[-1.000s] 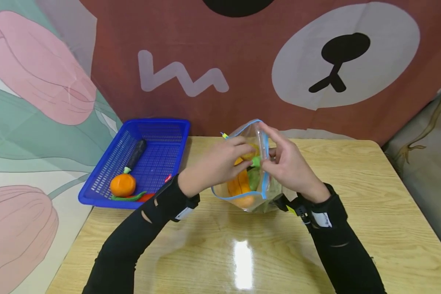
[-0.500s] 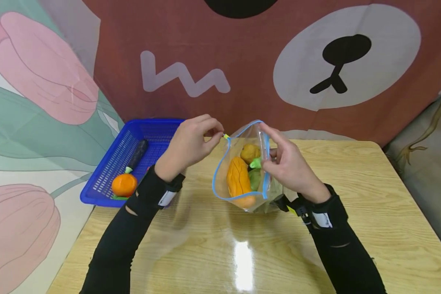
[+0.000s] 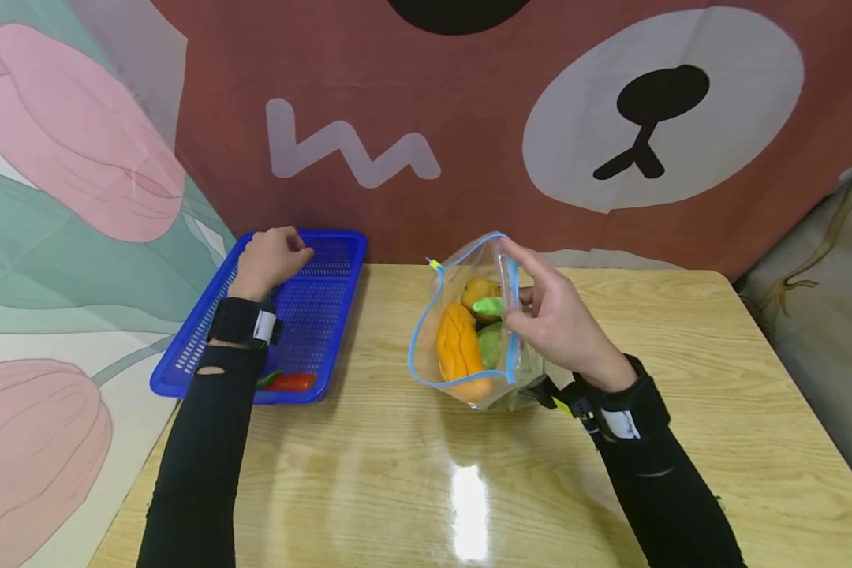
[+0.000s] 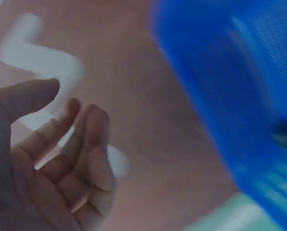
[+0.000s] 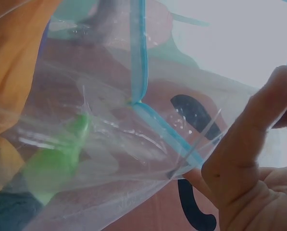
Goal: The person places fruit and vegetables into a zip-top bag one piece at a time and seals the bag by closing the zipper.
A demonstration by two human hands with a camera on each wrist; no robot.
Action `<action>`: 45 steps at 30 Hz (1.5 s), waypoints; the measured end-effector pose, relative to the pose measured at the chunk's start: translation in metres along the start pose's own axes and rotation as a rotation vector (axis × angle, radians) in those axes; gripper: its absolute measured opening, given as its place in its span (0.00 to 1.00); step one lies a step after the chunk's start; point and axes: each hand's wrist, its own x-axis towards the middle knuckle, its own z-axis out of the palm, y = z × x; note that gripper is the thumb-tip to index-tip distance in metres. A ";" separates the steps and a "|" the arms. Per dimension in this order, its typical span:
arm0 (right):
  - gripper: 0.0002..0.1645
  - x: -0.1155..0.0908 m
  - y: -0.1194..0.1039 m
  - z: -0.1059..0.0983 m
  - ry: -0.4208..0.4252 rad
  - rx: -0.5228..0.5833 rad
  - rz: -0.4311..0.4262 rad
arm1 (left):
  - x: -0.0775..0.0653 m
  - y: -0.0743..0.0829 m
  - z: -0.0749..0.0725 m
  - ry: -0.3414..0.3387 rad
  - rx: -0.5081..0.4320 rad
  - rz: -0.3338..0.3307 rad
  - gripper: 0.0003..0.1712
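Observation:
My right hand [image 3: 557, 315] pinches the blue zip edge of a clear plastic bag [image 3: 426, 347] and holds its mouth spread. Through the plastic show a long orange fruit with dark lines [image 3: 457, 343], a brownish-yellow round piece [image 3: 477, 290], a bright green tip [image 3: 487, 306] and a dull green piece [image 3: 491, 345]. My left hand [image 3: 270, 256] hovers over the far left of a blue basket [image 3: 341, 315], thumb and fingers apart with nothing between them. A red chili pepper [image 3: 291, 383] lies at the basket's near side. My left arm hides other basket contents.
The bag stands on a wooden table [image 3: 646, 473], right of the basket. A yellow zip slider [image 3: 435, 264] sits at the bag's left corner. A cloth backdrop [image 3: 483, 158] rises directly behind the table.
My left hand has left the bag, passed its zip slider and swung left over the basket, covering the eggplant and the orange. My right hand keeps its grip on the bag.

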 end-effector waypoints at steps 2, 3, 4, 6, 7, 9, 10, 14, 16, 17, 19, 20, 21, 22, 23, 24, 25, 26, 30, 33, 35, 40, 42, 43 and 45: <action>0.48 0.000 0.000 0.000 0.000 -0.007 -0.001 | 0.001 -0.022 0.004 -0.063 0.023 -0.064 0.18; 0.48 0.000 0.000 -0.001 0.001 -0.009 -0.001 | 0.001 -0.031 0.007 -0.096 0.031 -0.090 0.20; 0.48 0.000 0.000 -0.001 0.002 -0.009 -0.001 | 0.000 -0.038 0.009 -0.126 0.035 -0.110 0.22; 0.48 0.000 0.001 -0.001 0.003 -0.010 -0.004 | -0.001 -0.051 0.015 -0.170 0.030 -0.149 0.22; 0.48 0.000 0.001 -0.001 0.003 -0.008 -0.006 | -0.001 -0.056 0.017 -0.189 0.030 -0.167 0.22; 0.48 0.000 0.001 -0.001 0.001 -0.004 -0.007 | -0.003 -0.066 0.020 -0.229 0.020 -0.202 0.22; 0.48 0.000 0.000 -0.001 0.001 -0.002 -0.007 | -0.004 -0.070 0.021 -0.250 0.017 -0.218 0.22; 0.47 0.001 -0.001 -0.002 0.001 -0.005 -0.009 | -0.005 -0.086 0.024 -0.370 0.031 -0.273 0.31; 0.48 0.001 -0.001 -0.002 0.001 -0.006 -0.009 | -0.005 -0.094 0.027 -0.436 0.039 -0.304 0.38; 0.47 0.001 -0.001 -0.002 0.002 -0.009 -0.010 | -0.005 -0.098 0.028 -0.464 0.040 -0.321 0.40; 0.48 0.001 -0.002 -0.001 0.002 -0.015 -0.012 | -0.005 -0.104 0.033 -0.502 0.027 -0.350 0.43; 0.48 0.001 -0.002 -0.001 0.002 -0.018 -0.014 | -0.005 -0.107 0.035 -0.508 0.020 -0.359 0.45; 0.48 0.001 -0.002 -0.001 0.002 -0.020 -0.015 | -0.005 -0.108 0.037 -0.510 0.016 -0.365 0.45; 0.48 0.002 -0.002 -0.001 0.002 -0.022 -0.016 | -0.005 -0.110 0.039 -0.513 0.013 -0.373 0.47; 0.48 0.002 -0.002 -0.001 0.003 -0.024 -0.015 | -0.005 -0.111 0.041 -0.517 0.012 -0.384 0.48; 0.48 0.002 -0.002 -0.001 0.003 -0.026 -0.013 | -0.005 -0.112 0.043 -0.521 0.013 -0.392 0.49; 0.48 0.002 -0.002 -0.001 0.002 -0.026 -0.012 | -0.006 -0.113 0.044 -0.525 0.017 -0.401 0.50; 0.48 0.002 -0.001 -0.001 0.001 -0.026 -0.011 | -0.007 -0.113 0.046 -0.532 0.022 -0.414 0.51; 0.48 0.002 -0.001 -0.001 -0.001 -0.027 -0.008 | -0.011 -0.119 0.055 -0.515 0.036 -0.407 0.49; 0.48 0.002 -0.001 0.000 -0.004 -0.026 -0.011 | -0.015 -0.122 0.058 -0.464 0.039 -0.384 0.39; 0.47 0.002 -0.001 0.000 -0.006 -0.024 -0.012 | -0.018 -0.122 0.059 -0.434 0.048 -0.363 0.31; 0.47 0.001 0.000 0.001 -0.007 -0.023 -0.010 | -0.022 -0.116 0.058 -0.421 0.066 -0.341 0.20; 0.48 0.001 0.001 0.001 -0.006 -0.022 -0.005 | -0.023 -0.114 0.058 -0.420 0.066 -0.348 0.20; 0.48 0.001 0.002 0.001 -0.006 -0.020 -0.003 | -0.024 -0.114 0.059 -0.411 0.066 -0.348 0.20; 0.48 0.001 0.002 0.001 -0.007 -0.015 0.002 | -0.023 -0.116 0.060 -0.389 0.060 -0.347 0.20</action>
